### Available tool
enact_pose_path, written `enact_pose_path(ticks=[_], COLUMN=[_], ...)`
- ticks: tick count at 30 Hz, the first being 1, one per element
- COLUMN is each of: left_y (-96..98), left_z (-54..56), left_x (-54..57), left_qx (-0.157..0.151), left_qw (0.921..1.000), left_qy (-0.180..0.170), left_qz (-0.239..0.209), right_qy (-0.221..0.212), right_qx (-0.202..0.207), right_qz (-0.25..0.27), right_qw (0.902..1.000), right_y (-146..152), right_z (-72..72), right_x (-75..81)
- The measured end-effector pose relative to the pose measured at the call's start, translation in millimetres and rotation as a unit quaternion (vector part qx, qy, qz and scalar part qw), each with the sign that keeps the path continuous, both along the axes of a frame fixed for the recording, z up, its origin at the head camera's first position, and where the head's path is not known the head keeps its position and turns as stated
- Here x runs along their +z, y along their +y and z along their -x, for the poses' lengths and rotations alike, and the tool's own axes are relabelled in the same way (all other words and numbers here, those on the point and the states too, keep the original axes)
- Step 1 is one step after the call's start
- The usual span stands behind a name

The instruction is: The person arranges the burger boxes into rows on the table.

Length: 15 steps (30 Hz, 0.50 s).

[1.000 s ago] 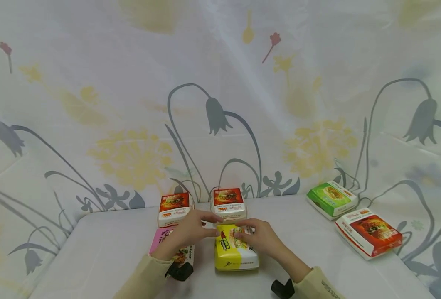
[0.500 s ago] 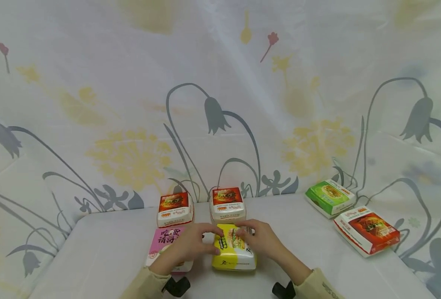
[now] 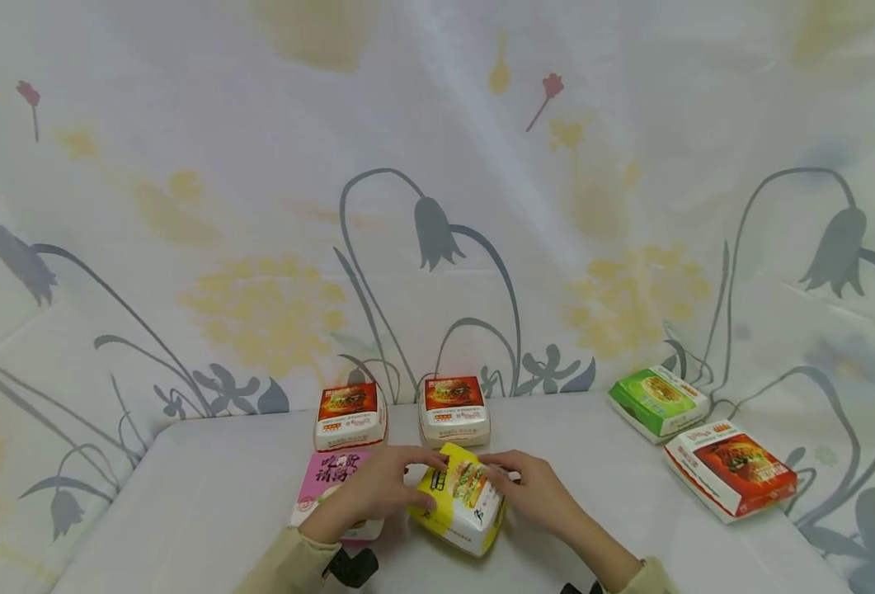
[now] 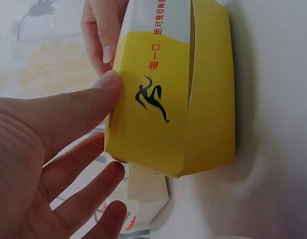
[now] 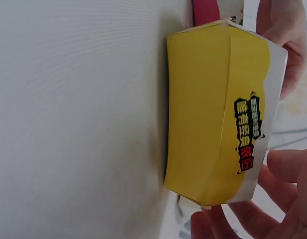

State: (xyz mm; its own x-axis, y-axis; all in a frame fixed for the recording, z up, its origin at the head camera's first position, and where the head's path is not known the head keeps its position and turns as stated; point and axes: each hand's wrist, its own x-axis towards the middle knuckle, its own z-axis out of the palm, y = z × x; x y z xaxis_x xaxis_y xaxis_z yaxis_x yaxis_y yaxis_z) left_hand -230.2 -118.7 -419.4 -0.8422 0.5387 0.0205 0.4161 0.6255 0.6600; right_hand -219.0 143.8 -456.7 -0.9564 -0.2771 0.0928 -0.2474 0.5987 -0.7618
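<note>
A yellow-and-white burger box (image 3: pixel 465 497) sits turned at an angle on the table, between both hands. My left hand (image 3: pixel 385 485) holds its left end; in the left wrist view the thumb (image 4: pixel 91 102) presses the top edge and the fingertips reach round the corner. At the opposite end my right hand (image 3: pixel 537 492) grips the box with thumb and fingers around its corner, seen too in the right wrist view. Under the left forearm lies a pink box (image 3: pixel 331 477), partly hidden.
Behind stand two red-and-white burger boxes (image 3: pixel 348 415), (image 3: pixel 455 410), side by side. To the right lie a green box (image 3: pixel 658 400) and another red-and-white box (image 3: pixel 734 469). A flower-printed curtain (image 3: pixel 437 124) rises along the back of the white table (image 3: pixel 207 495).
The yellow box has turned from nearly square to an angle, its near end swinging right. Both hands stay at it, the right one slightly lower. The head view shifted slightly.
</note>
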Motion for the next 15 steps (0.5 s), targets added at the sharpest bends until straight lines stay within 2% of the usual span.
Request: enact_pose_path(ticks=[5, 11, 15], left_y=[-0.7, -0.2, 1.1], left_z=[-0.3, -0.1, -0.6], left_x=[0.9, 1.7, 2.4], left_qx=[0.024, 0.055, 0.064], left_qw=[0.9997, 0.9982, 0.9974], left_qy=[-0.001, 0.023, 0.031], left_qz=[-0.009, 0.001, 0.011], right_qy=[-0.002, 0.002, 0.004], right_qx=[-0.004, -0.01, -0.02], right_qz=[0.004, -0.003, -0.014], right_qw=[1.0, 0.9999, 0.9997], right_y=[5.8, 8.7, 8.9], right_z=[-4.7, -11.2, -14.7], right_x=[1.3, 4.5, 6.7])
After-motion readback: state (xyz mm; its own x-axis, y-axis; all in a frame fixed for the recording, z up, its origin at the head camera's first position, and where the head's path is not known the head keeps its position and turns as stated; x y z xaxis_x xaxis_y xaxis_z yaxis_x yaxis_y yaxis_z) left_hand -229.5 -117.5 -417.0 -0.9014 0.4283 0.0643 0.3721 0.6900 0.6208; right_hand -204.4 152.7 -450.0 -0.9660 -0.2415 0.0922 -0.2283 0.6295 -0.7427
